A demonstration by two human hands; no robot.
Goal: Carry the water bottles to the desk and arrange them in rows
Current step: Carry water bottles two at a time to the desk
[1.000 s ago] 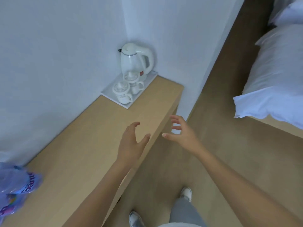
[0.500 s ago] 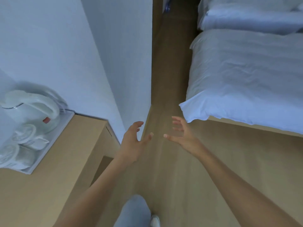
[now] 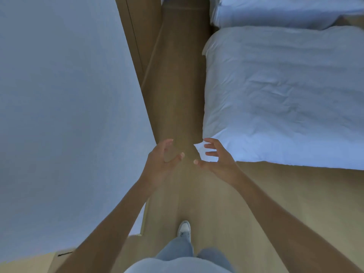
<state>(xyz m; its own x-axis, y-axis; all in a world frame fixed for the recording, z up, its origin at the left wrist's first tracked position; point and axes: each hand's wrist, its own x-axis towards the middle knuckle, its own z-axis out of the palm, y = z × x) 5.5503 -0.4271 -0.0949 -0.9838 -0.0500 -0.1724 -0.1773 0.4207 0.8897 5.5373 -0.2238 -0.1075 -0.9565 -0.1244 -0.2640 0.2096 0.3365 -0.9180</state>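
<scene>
The view has swung off the pale wooden surface (image 3: 59, 259), now only a corner at lower left, onto the tan wood floor (image 3: 177, 95) between the white wall (image 3: 69, 95) and the white-sheeted bed (image 3: 285, 95). Left hand (image 3: 160, 164) and right hand (image 3: 216, 160) are raised with each grip wide and empty. No water bottles are in view; the person is probably walking to fetch more

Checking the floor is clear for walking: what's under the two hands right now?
Bare wood floor under the left hand; the bed's white duvet corner behind the right hand fingers. Arms hide floor nearer.
</scene>
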